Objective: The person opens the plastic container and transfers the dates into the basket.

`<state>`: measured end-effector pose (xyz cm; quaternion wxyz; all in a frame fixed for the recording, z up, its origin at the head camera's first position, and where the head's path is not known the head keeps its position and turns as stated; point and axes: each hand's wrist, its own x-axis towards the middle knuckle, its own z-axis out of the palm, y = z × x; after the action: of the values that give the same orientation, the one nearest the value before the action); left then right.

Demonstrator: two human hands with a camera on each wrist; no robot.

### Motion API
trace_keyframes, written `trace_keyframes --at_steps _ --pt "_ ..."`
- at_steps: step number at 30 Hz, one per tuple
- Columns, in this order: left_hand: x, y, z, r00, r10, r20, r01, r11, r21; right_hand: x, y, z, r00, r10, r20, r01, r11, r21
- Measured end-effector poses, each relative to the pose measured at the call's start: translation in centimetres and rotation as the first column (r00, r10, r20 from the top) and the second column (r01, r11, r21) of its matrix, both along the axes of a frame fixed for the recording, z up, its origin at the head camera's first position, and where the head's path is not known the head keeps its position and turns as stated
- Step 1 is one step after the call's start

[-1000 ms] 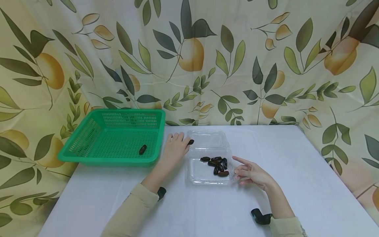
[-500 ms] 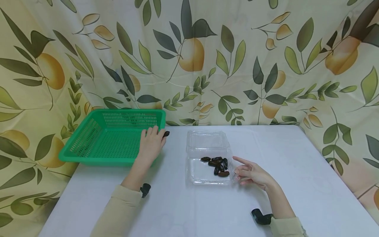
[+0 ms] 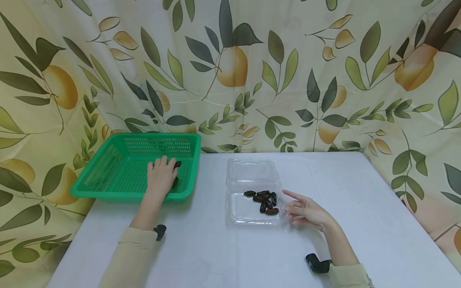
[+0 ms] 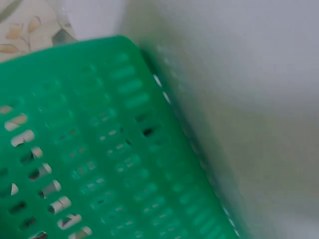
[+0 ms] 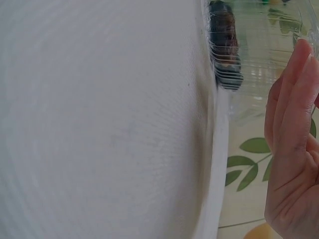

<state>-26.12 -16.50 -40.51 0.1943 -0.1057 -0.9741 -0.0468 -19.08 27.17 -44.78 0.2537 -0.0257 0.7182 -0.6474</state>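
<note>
Green plastic basket (image 3: 135, 196) on a white-covered desk (image 3: 212, 248): left hand (image 3: 161, 176) pinches a dark date (image 3: 178, 164) over it; a second date (image 3: 175, 182) lies inside. Right hand (image 3: 306, 212), fingers relaxed, is beside an open clear box (image 3: 242, 210) of dates (image 3: 265, 199), contact uncertain. Loosening the pinch could drop the held date; a nudge might shift the light box.

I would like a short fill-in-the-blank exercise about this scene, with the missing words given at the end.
1. The left hand pinches a dark oblong piece at the ____ basket.
2. Near the right hand, the clear plastic container with similar pieces inside has its lid ____.
3. In the head view, the basket stands to the ____ of the container.
4. The colour of the table's cloth is ____.

Missing words: green; open; left; white.
</note>
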Motion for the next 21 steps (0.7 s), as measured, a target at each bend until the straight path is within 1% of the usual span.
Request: trace_keyframes --at_steps 4,8,14,21 --pt "-0.2 -0.9 0.0 0.998 0.030 0.055 -0.029 0.999 -0.016 0.0 0.0 0.0 1.000 0.002 0.005 -0.002 1.000 -0.002" --pt "-0.7 -1.8 -0.1 0.992 0.054 0.118 -0.051 0.998 -0.031 0.0 0.0 0.1 1.000 -0.003 0.004 0.003 1.000 0.003" --pt "-1.4 -2.8 -0.3 0.983 0.086 0.165 -0.078 0.995 -0.056 0.0 -0.1 0.1 1.000 0.004 0.003 -0.004 1.000 0.002" --pt "-1.6 -3.5 -0.5 0.971 0.095 0.218 -0.074 0.992 -0.099 0.1 0.0 0.2 1.000 -0.005 0.004 0.005 1.000 0.007"
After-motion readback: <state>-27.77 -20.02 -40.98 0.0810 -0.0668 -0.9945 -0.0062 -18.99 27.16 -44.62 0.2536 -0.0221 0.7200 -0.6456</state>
